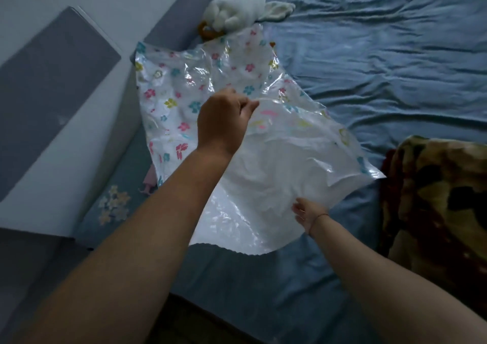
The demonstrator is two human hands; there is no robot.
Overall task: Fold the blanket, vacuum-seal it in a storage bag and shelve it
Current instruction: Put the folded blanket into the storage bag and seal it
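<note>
Nearest the camera, the person's right hand (308,213) grips the lower sheet of the storage bag (184,88), its fingers curled into the plastic and partly hidden by it. Farther out and higher, the left hand (224,122) pinches the upper sheet between thumb and bent fingers and lifts it, so the bag's mouth seems to be parting. The bag lies across the blue bed sheet (382,54), flower-printed end away from the person. The blanket (434,198) sits folded just beside the bag on the right, not yet inside.

The thin, slick film could slip out of the left hand's pinch, and the mouth would then close. A sharp tug could tear the seam or crease the seal strip, and the vacuum would then leak. Beyond the bag lies a white plush toy (237,4), touching its far corner.
</note>
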